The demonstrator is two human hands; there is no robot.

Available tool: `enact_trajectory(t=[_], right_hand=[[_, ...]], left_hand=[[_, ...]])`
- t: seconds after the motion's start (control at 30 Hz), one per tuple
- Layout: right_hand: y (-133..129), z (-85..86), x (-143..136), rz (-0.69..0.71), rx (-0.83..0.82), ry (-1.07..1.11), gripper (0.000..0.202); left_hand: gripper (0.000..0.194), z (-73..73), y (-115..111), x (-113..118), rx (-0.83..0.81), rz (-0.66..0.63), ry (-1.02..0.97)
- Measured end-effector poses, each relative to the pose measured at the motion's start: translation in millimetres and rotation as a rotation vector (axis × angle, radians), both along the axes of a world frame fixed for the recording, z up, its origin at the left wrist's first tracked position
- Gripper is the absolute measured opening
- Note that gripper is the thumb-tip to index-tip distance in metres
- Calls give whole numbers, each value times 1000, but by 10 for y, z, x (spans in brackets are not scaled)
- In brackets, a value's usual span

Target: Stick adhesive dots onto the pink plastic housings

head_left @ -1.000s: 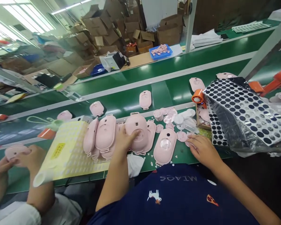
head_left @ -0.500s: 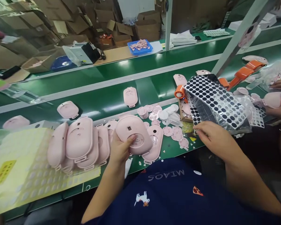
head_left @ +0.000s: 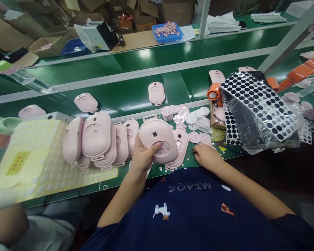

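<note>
My left hand (head_left: 143,153) is closed around a pink plastic case (head_left: 157,134), thumb across its round clear window. The case is tilted, with a small dark square opening above the window. My right hand (head_left: 208,157) is to the right of the case, fingertips pinched on a small black sticker (head_left: 194,152) low over the bench edge. Behind the held case rests another pink cover (head_left: 181,143). To the left, several pink cases (head_left: 95,134) lean in a stacked row. A sheet of black round stickers (head_left: 259,101) lies at the right on a plastic bag.
Pink and clear discs (head_left: 181,114) lie beyond my hands, with an orange handheld fan (head_left: 214,91) beside them. A yellow sticker sheet (head_left: 47,157) covers the left bench. Pink covers (head_left: 156,93) sit on the green conveyor (head_left: 125,92). A metal post (head_left: 288,40) slants at right.
My right hand has moved left from the sticker sheet towards the held case, a small black sticker at its fingertips. My left hand still holds the case. The camera view has shifted.
</note>
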State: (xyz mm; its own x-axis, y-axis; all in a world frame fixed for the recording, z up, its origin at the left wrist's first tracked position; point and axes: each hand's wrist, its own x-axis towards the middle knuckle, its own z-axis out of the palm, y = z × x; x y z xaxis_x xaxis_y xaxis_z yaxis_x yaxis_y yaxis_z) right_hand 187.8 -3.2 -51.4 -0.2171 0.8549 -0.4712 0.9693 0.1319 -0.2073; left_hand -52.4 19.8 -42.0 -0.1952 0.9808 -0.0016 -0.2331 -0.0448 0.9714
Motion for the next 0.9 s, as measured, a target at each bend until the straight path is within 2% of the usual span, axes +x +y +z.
enact_trajectory(t=[0.3, 0.43, 0.63, 0.9], right_hand=[[57, 44, -159, -14, -14, -48, 25], [79, 23, -160, -12, -35, -34, 21], [-2, -7, -116, -7, -3, 29, 27], [37, -106, -114, 8, 13, 85, 19]], left_hand=[[67, -15, -2, -61, 42, 64, -12], [66, -1, 3, -70, 56, 95, -9], [65, 15, -3, -82, 65, 115, 19], [65, 18, -18, -59, 55, 94, 31]])
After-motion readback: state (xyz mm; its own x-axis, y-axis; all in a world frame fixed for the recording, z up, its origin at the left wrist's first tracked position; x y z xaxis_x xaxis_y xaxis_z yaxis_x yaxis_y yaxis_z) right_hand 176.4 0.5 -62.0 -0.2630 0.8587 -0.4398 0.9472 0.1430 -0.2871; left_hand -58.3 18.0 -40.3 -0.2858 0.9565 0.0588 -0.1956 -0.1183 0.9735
